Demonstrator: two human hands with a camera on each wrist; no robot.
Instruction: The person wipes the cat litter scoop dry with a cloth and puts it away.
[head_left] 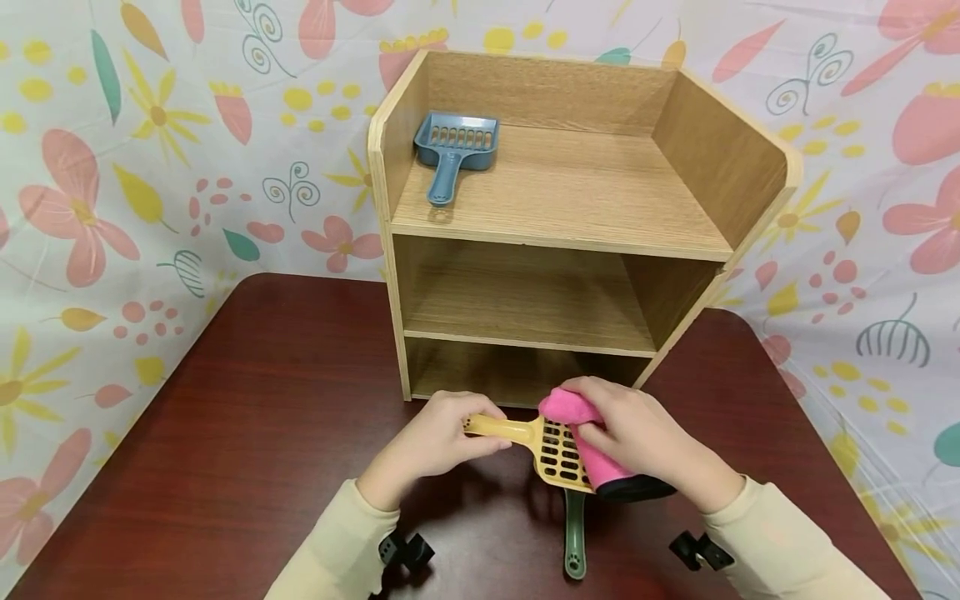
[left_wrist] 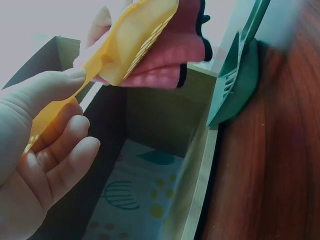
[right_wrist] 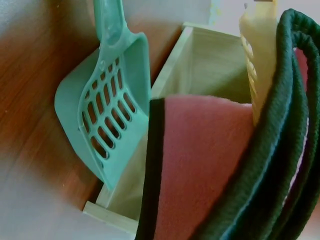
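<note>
Held yellow scoop (head_left: pixel 551 450) by handle w/ left hand (head_left: pixel 435 437), just in front of wooden shelf (head_left: pixel 555 225). Gripped pink cloth (head_left: pixel 588 442) in right hand (head_left: pixel 637 433), pressed on scoop's slots. Wiping seemingly mid-way; green scoop (head_left: pixel 574 533) on counter (head_left: pixel 262 417) prob. left; blue scoop (head_left: pixel 453 150) already on shelf top.

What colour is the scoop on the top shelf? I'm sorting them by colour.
Blue; the slotted scoop shows best in the head view.
</note>
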